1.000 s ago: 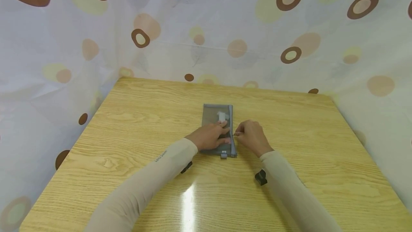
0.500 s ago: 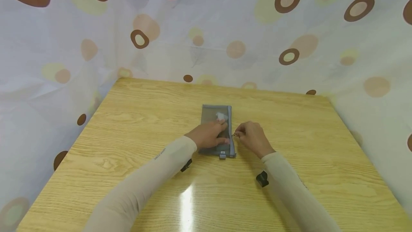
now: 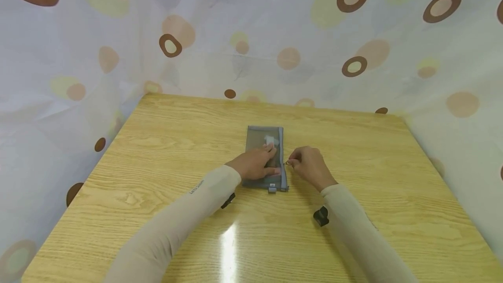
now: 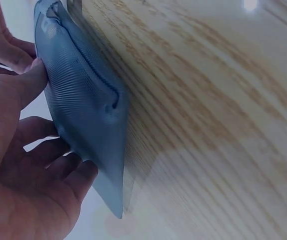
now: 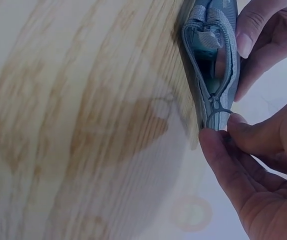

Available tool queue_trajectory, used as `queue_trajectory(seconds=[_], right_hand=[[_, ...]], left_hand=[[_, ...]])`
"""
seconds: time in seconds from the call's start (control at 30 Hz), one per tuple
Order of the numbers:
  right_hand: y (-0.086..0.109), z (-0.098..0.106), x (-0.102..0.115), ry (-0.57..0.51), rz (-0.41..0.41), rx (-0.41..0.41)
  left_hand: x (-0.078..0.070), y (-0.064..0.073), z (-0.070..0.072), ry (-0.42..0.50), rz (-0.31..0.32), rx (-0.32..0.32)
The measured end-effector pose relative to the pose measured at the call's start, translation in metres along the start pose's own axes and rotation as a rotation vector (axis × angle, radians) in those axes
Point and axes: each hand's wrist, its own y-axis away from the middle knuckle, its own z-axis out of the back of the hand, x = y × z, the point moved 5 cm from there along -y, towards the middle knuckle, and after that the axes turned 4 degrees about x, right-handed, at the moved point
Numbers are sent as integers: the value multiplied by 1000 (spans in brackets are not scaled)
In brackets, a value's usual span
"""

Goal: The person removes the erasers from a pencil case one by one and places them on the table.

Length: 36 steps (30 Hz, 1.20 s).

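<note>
A flat grey-blue mesh zipper pouch (image 3: 255,138) lies on the table, its zipper along the right side. My left hand (image 3: 253,164) rests on top of the pouch with fingers spread. At the zipper edge, my right hand (image 3: 309,165) pinches the ring-shaped zipper pull (image 5: 222,110) between thumb and fingers. The right wrist view shows the zipper parted from the slider (image 5: 214,101) to the pouch's near end. Something inside shows through this gap; its kind is unclear. A whitish patch (image 3: 270,139) is visible through the mesh beyond my left fingertips.
The wooden table (image 3: 177,143) extends around the pouch on all sides. A patterned curtain (image 3: 267,38) hangs behind it and along both sides. A fabric tab (image 3: 272,190) sticks out from the pouch's near edge. Black wrist devices (image 3: 321,216) sit under both sleeves.
My right hand has shifted very slightly to the right, still pinching the zipper pull. The left hand and the pouch stay in nearly the same place.
</note>
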Motion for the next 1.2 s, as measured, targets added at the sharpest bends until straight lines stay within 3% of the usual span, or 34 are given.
queue_trajectory(seconds=[0.27,1.2], right_hand=[[-4,2,0,-10,-11,-40],[-12,-2,-1,-27,-60,-78]], left_hand=[[1,-2,1,-23,39,19],[0,-2,-1,-55,33,24]])
